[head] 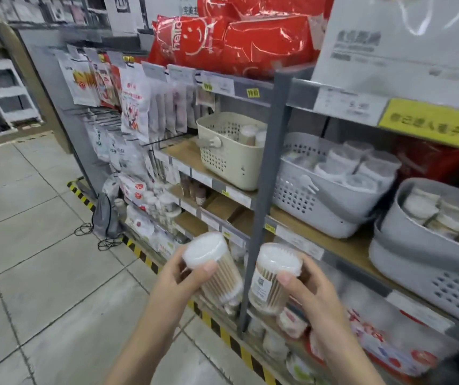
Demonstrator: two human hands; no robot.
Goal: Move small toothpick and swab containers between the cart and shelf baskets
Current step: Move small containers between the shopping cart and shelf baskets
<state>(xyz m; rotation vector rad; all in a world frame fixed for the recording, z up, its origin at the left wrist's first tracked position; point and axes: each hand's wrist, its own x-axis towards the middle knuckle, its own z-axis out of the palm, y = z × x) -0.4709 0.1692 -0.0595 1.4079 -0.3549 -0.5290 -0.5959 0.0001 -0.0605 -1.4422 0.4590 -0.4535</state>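
Two clear round containers up in front of the shelving, one per hand. Left hand curled round the left swab container, thumb across its front just under the white lid, fingers behind; container tilted, lid toward the camera and to the left, packed with pale wooden sticks with white tips at the bottom end. Right hand curled round the right swab container, thumb pressed on its side below the lid, fingers wrapped round the far side; nearly upright, leaning slightly, full of the same pale sticks, a white label on its left face. Both containers close together, not touching, with the grey shelf upright visible between and behind them.

On the wooden shelf above, a cream perforated basket to the left of the upright, holding a few round tubs with pale lids near its right wall; contents too blurred to name. To the right of the upright, a grey perforated basket filled with round tubs with white lids, laid close together. Further right, a second grey basket holding flatter round white-topped packs. Above, red plastic packs and a white box on the top shelf. Hanging pouches at the left end of the unit. More small tubs on the lower shelves, blurred.
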